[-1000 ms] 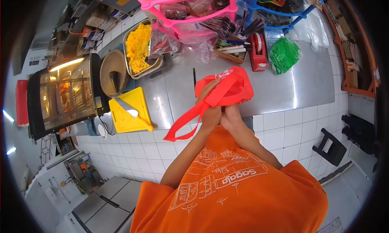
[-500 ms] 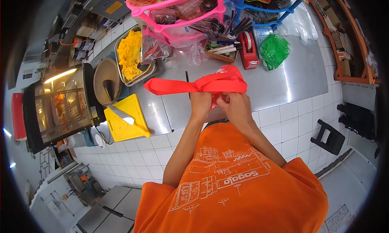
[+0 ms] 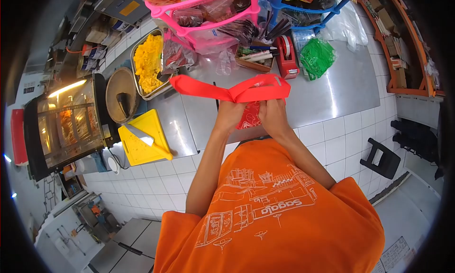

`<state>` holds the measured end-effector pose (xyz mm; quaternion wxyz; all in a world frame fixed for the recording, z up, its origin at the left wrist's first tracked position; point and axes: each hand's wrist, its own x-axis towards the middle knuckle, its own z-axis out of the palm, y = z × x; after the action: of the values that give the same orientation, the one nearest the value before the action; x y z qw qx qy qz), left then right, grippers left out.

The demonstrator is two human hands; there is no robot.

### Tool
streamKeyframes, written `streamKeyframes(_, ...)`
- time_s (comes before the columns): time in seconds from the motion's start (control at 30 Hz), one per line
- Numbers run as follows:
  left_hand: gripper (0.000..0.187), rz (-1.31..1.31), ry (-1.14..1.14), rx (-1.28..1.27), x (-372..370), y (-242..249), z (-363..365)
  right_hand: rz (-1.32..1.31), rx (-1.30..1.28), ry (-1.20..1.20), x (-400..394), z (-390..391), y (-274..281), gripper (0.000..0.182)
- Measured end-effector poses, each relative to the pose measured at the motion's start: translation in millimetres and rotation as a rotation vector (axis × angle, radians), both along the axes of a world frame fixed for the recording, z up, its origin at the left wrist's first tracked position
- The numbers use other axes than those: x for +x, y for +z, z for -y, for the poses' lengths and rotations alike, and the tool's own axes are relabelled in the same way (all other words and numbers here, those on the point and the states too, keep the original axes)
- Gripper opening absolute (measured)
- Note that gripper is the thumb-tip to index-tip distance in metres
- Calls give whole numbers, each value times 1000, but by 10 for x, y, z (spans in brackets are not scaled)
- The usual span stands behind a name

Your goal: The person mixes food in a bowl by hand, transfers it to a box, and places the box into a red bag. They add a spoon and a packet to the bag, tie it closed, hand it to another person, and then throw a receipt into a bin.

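Note:
A red plastic bag [image 3: 249,116] with white print hangs between my two hands over the front edge of the steel counter. My left hand [image 3: 229,114] is closed on its left side, and my right hand [image 3: 273,115] grips the right side. Above my hands the bag's upper part bends into a loop, with a long red strip pointing left. Most of my fingertips are hidden behind the bag.
On the steel counter [image 3: 327,95] stand a red tape dispenser [image 3: 286,59], a box of pens [image 3: 255,59] and a green bundle [image 3: 317,58]. Leftward are a tray of yellow food [image 3: 148,64], a knife [image 3: 140,134] on a yellow cutting board [image 3: 147,147], and a lit display case [image 3: 71,123].
My hands have moved slightly apart and up, and more of the printed bag shows between them. The loop above has widened. The view has shifted a little.

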<state>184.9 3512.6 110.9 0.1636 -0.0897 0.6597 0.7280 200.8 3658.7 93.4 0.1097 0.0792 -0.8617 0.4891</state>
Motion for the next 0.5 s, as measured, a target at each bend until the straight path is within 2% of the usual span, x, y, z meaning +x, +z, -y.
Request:
streamKeyframes(0.07,23,-56,-83,29,-74,-51,89,60,-82,-24,-28,12,-27,22)
streamKeyframes(0.17,27,14,-119,7,-128,-18,118,4,-160,-77,-71,35,-58,16)
streamKeyframes(0.27,31,96,-188,34,-223,97,128,197,-297,-114,-123,-9,-85,8)
streamKeyframes(0.4,40,228,-312,14,-382,260,185,365,-455,-65,-183,-48,-130,9)
streamKeyframes(0.5,38,334,-328,-26,-458,365,169,420,-575,-42,-196,-77,-97,9)
